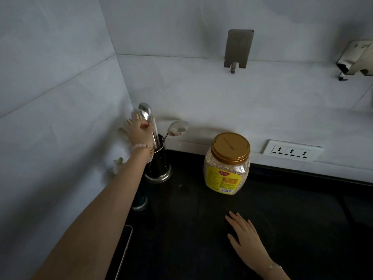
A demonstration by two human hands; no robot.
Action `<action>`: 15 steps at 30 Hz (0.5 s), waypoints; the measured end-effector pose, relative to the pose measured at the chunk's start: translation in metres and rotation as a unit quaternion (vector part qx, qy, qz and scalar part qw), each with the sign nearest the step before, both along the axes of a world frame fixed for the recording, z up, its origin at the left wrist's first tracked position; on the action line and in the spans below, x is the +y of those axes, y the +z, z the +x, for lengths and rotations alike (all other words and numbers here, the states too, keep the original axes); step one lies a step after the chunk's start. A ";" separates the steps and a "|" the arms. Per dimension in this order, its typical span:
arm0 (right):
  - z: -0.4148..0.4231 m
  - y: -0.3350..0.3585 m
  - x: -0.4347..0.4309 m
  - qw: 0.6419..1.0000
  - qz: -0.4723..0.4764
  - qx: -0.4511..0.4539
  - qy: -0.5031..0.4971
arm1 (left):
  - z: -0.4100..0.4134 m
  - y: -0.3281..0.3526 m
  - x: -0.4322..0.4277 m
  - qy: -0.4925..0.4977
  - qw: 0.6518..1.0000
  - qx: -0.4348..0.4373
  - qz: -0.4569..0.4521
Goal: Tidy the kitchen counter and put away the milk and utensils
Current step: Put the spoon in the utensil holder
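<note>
A steel utensil holder [159, 168] stands in the back left corner of the black counter [201, 229]. My left hand [139, 131] is above it, pinched on the handle of a steel spoon [145, 112] whose bowl points up and whose lower end is inside the holder. Chopsticks and a second spoon [177, 128], which leans right, also stand in the holder. My right hand [245, 237] lies flat on the counter with fingers spread, holding nothing. No milk is in view.
A clear jar of oats [227, 168] with a gold lid and yellow label stands right of the holder. A wall socket [291, 151] sits behind it. A dark small object [140, 203] lies by the left wall. A metal hook plate [238, 49] hangs above.
</note>
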State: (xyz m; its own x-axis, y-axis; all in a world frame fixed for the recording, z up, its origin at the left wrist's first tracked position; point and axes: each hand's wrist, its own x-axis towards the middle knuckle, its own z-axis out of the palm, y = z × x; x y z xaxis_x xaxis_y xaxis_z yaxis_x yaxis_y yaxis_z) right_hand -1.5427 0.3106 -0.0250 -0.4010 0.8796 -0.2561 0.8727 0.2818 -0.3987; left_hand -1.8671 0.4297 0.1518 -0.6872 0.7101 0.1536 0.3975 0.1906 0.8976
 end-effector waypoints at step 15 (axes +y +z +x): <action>0.002 -0.002 0.000 1.000 0.005 0.001 0.012 | 0.022 -0.032 -0.015 -0.019 0.984 0.127 -0.127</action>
State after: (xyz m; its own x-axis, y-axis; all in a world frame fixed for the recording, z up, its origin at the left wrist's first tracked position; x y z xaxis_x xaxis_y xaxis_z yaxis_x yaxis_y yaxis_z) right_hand -1.5406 0.3101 -0.0271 -0.4232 0.8719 -0.2463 0.8644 0.3071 -0.3982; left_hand -1.8450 0.4142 0.1199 -0.6220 0.7719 0.1314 0.6135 0.3761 0.6944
